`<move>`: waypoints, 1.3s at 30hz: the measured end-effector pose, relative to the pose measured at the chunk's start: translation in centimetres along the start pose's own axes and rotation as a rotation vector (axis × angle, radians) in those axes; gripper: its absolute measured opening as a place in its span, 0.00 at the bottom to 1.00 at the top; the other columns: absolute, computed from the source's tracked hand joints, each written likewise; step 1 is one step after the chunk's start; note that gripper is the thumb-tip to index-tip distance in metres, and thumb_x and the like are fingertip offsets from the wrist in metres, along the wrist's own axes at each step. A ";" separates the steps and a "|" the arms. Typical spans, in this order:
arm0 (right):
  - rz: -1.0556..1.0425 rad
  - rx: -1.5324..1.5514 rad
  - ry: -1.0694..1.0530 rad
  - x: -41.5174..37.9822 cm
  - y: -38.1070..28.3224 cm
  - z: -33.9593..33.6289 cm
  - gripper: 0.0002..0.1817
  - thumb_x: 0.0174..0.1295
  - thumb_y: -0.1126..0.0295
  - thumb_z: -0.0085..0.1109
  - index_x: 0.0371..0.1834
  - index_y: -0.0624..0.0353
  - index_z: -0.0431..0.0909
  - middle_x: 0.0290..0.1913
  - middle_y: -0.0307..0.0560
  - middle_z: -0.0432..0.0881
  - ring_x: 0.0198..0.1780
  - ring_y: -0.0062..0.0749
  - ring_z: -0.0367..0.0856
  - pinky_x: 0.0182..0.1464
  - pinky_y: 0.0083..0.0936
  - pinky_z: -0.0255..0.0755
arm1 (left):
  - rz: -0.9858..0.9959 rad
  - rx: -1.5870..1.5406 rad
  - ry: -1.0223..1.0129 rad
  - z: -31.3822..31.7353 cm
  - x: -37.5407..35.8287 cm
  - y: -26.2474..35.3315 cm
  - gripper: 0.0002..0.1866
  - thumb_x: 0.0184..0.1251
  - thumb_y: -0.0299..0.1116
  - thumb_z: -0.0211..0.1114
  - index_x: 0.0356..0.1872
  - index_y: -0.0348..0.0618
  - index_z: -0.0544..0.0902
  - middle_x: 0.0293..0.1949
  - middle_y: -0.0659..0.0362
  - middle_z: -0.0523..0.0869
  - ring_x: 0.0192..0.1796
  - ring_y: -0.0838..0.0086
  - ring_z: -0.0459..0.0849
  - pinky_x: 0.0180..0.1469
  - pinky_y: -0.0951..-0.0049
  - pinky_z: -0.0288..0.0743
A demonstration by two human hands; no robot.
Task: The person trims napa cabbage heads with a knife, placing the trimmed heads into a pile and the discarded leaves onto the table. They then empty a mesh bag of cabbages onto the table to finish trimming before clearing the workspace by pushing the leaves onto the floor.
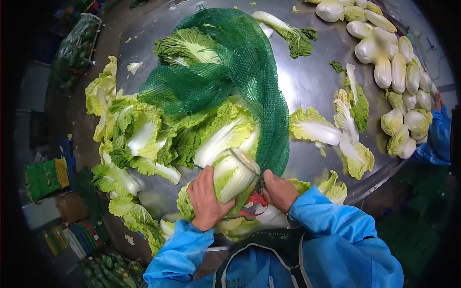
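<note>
My left hand (pixel 206 198) is wrapped round a napa cabbage (pixel 233 177) at the table's near edge, its cut end turned up and to the right. Close to that cut end, on the right, my right hand (pixel 280 192) is closed; what its fingers grip is hidden. A red cord-like thing (pixel 254 201) shows between the hands, below the cabbage. Just beyond the hands lies a green mesh bag (pixel 249 62), draped over more cabbage (pixel 189 45). Loose leaves (pixel 141 137) are heaped on the left.
The metal table (pixel 307 81) carries scattered leaves (pixel 314 127) right of the bag. Trimmed cabbages (pixel 398 72) are piled along the right edge, beside another person's blue sleeve (pixel 434 137). Green crates (pixel 41 181) and leafy produce (pixel 113 271) stand on the floor at left.
</note>
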State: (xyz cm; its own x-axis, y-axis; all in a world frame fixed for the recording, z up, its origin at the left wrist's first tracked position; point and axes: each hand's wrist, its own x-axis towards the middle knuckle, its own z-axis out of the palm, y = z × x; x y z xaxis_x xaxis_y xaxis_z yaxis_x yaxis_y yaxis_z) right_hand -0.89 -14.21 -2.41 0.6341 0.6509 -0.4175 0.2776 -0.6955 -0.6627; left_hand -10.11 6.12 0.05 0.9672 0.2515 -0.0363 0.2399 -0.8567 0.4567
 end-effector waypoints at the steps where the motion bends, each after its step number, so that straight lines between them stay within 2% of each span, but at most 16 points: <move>1: 0.014 -0.024 0.000 0.4 0.1 -0.1 0.15 0.58 0.68 0.54 0.38 0.61 0.58 0.32 0.65 0.77 0.34 0.65 0.76 0.36 0.53 0.69 | 0.003 -0.011 -0.002 0.2 0.3 -0.1 0.54 0.28 0.36 0.77 0.65 0.38 0.61 0.60 0.47 0.69 0.61 0.55 0.68 0.62 0.55 0.57; 5: 0.053 -0.081 -0.134 3.3 1.1 -0.6 0.14 0.58 0.69 0.52 0.42 0.64 0.62 0.33 0.65 0.79 0.35 0.62 0.78 0.37 0.52 0.72 | 0.018 -0.035 0.042 0.9 0.7 -0.7 0.52 0.28 0.38 0.76 0.63 0.37 0.63 0.59 0.47 0.71 0.60 0.55 0.69 0.61 0.56 0.58; 9: 0.182 -0.184 -0.303 5.3 2.7 1.5 0.24 0.57 0.67 0.50 0.53 0.74 0.63 0.36 0.69 0.80 0.39 0.63 0.79 0.43 0.49 0.73 | 0.067 -0.079 0.131 1.3 -0.9 -2.2 0.49 0.27 0.39 0.76 0.61 0.36 0.67 0.57 0.47 0.74 0.58 0.54 0.72 0.59 0.57 0.61; 12: -0.033 0.011 -0.134 5.1 4.6 1.0 0.22 0.58 0.67 0.51 0.50 0.71 0.62 0.34 0.68 0.79 0.37 0.64 0.78 0.41 0.51 0.72 | 0.130 -0.150 0.198 0.9 -1.3 -2.9 0.49 0.27 0.39 0.76 0.60 0.36 0.68 0.56 0.47 0.75 0.57 0.53 0.74 0.58 0.58 0.63; 15: 0.049 0.131 -0.151 1.2 0.1 -2.9 0.17 0.58 0.67 0.52 0.46 0.62 0.61 0.32 0.67 0.78 0.36 0.66 0.76 0.38 0.52 0.69 | 0.171 -0.164 0.256 1.0 -1.8 -3.4 0.48 0.27 0.40 0.76 0.59 0.36 0.68 0.56 0.47 0.75 0.56 0.52 0.75 0.57 0.57 0.64; 21: -0.059 0.170 0.070 -1.0 -2.1 -0.8 0.14 0.59 0.69 0.53 0.44 0.60 0.61 0.30 0.67 0.77 0.33 0.66 0.76 0.35 0.49 0.69 | 0.176 -0.171 0.252 0.9 -1.8 -3.3 0.49 0.27 0.41 0.77 0.60 0.36 0.68 0.55 0.46 0.76 0.55 0.52 0.75 0.57 0.57 0.65; 22: -0.077 0.333 0.149 -0.4 -1.9 -0.9 0.17 0.60 0.63 0.55 0.42 0.64 0.65 0.31 0.61 0.79 0.32 0.57 0.79 0.36 0.44 0.72 | 0.181 -0.162 0.259 0.8 -1.8 -3.5 0.49 0.27 0.41 0.77 0.60 0.36 0.68 0.55 0.46 0.76 0.55 0.52 0.75 0.57 0.57 0.65; 23: -0.091 0.339 0.153 0.3 -1.7 -1.3 0.17 0.60 0.63 0.55 0.42 0.64 0.65 0.31 0.61 0.79 0.32 0.57 0.79 0.36 0.44 0.72 | 0.168 -0.204 0.245 0.6 -2.0 -3.9 0.49 0.27 0.42 0.77 0.60 0.36 0.68 0.55 0.46 0.76 0.55 0.52 0.75 0.57 0.56 0.65; 26: 0.174 0.670 0.107 2.1 -2.7 -2.1 0.26 0.58 0.53 0.62 0.48 0.66 0.72 0.27 0.44 0.78 0.27 0.29 0.75 0.32 0.29 0.71 | 0.156 -0.276 0.221 0.0 -2.6 -4.8 0.50 0.27 0.42 0.78 0.60 0.37 0.68 0.54 0.46 0.76 0.54 0.51 0.75 0.57 0.56 0.66; 29: 0.082 0.706 0.083 3.7 -3.0 -0.6 0.26 0.57 0.52 0.63 0.45 0.67 0.76 0.25 0.44 0.77 0.27 0.28 0.75 0.33 0.29 0.71 | 0.157 -0.327 0.225 -0.7 -2.6 -4.7 0.50 0.27 0.42 0.79 0.60 0.36 0.69 0.54 0.46 0.77 0.54 0.50 0.76 0.59 0.56 0.66; 31: 0.186 0.791 -0.065 2.4 -5.6 -2.2 0.25 0.56 0.52 0.64 0.42 0.67 0.79 0.33 0.49 0.78 0.32 0.32 0.76 0.36 0.29 0.72 | 0.157 -0.361 0.253 -1.2 -3.4 -4.4 0.50 0.26 0.40 0.80 0.60 0.36 0.69 0.54 0.46 0.77 0.55 0.51 0.76 0.59 0.57 0.67; 33: -0.180 0.500 0.233 1.8 -6.1 -2.2 0.23 0.55 0.54 0.66 0.41 0.66 0.79 0.44 0.56 0.76 0.38 0.36 0.76 0.41 0.29 0.72 | 0.140 -0.413 0.272 -1.4 -4.1 -4.6 0.52 0.25 0.39 0.80 0.61 0.37 0.68 0.56 0.45 0.76 0.56 0.53 0.75 0.61 0.57 0.66; 34: -0.229 0.424 0.228 0.8 -7.7 -4.1 0.22 0.53 0.57 0.68 0.42 0.64 0.80 0.53 0.58 0.72 0.46 0.41 0.76 0.46 0.30 0.71 | 0.165 -0.675 0.314 -1.3 -4.4 -4.4 0.53 0.25 0.39 0.81 0.63 0.37 0.65 0.57 0.45 0.74 0.58 0.53 0.75 0.63 0.57 0.65; 36: -0.387 0.388 0.294 -1.0 -10.5 -7.2 0.22 0.53 0.58 0.68 0.44 0.64 0.79 0.54 0.58 0.72 0.48 0.41 0.77 0.47 0.30 0.71 | 0.289 -1.136 0.356 -1.6 -4.5 -2.6 0.58 0.28 0.38 0.82 0.66 0.36 0.58 0.62 0.45 0.68 0.64 0.54 0.69 0.68 0.57 0.60; 37: -0.535 0.361 0.369 -1.6 -11.7 -8.3 0.22 0.54 0.60 0.68 0.45 0.64 0.78 0.55 0.58 0.72 0.50 0.42 0.77 0.49 0.30 0.71 | 0.285 -1.138 0.387 -2.2 -4.4 -1.7 0.58 0.28 0.38 0.82 0.66 0.36 0.58 0.62 0.45 0.68 0.64 0.54 0.69 0.68 0.57 0.60; 39: -0.574 0.351 0.280 -1.8 -13.2 -8.6 0.24 0.54 0.62 0.67 0.50 0.63 0.75 0.54 0.57 0.74 0.52 0.42 0.77 0.51 0.28 0.71 | 0.209 -1.002 0.387 -3.7 -4.3 -0.1 0.60 0.28 0.37 0.82 0.68 0.36 0.55 0.63 0.45 0.66 0.67 0.55 0.64 0.69 0.58 0.58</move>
State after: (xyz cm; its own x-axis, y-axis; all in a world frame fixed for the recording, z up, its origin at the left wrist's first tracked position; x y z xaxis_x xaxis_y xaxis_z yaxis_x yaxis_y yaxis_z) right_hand 0.52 -8.81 12.46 0.6319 0.7489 0.1996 0.4040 -0.0984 -0.9095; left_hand -14.61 6.79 3.46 0.8472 0.4180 0.3279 -0.2724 -0.1879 0.9436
